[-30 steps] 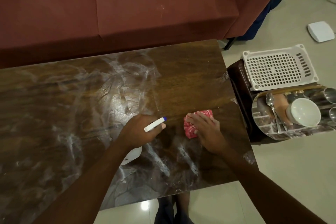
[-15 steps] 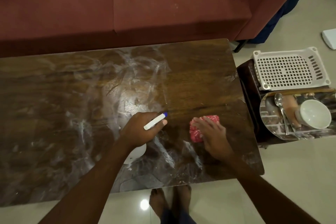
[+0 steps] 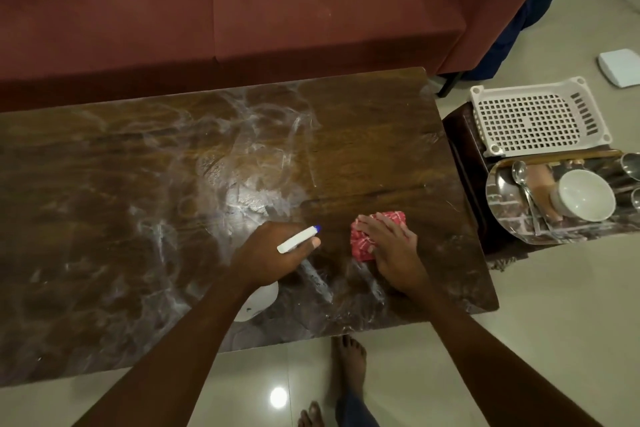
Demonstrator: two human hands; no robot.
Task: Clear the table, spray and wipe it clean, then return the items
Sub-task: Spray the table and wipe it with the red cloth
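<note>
Gripping one bottle (image 3: 295, 241), the left hand (image 3: 266, 253) sits beside the right hand (image 3: 394, 256), which presses flat-fingered on one red cloth (image 3: 362, 248) on the streaked table (image 3: 104, 218); one bowl (image 3: 585, 196) and one spoon (image 3: 519, 172) lie alongside.

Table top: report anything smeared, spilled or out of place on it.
White smeary streaks cover the table's left and middle; the far-right part shows clean wood. Likely spray not yet wiped: the right hand presses the red cloth beside them. Nothing else stands out.
</note>
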